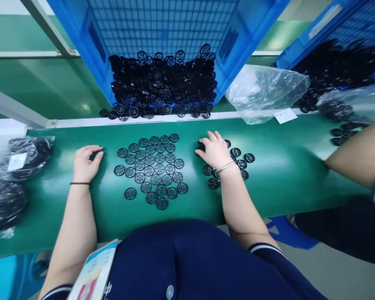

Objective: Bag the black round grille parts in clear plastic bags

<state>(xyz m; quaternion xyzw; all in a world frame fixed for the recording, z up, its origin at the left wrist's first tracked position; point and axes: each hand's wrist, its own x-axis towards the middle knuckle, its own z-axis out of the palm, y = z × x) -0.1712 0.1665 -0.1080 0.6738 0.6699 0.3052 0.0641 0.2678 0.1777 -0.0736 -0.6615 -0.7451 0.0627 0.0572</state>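
My left hand (86, 163) rests on the green table left of the spread parts, its thumb apart from the curved fingers and nothing visible between them. Flat black spoked rings (149, 160), like small wheels, lie close together in a single layer between my hands. My right hand (216, 151) is over a smaller, looser group of the same rings (249, 158). Between its thumb and forefinger shows a dark spoked ring (201, 146), mostly covered by the fingers; how many are there I cannot tell.
A tilted blue crate (165, 25) spills a heap of black rings (165, 83) at the table's back edge. Bagged rings (28, 158) lie at left. A clear plastic bag (265, 89) and white paper slip (285, 116) lie back right. Another person's arm (359, 154) reaches in at right.
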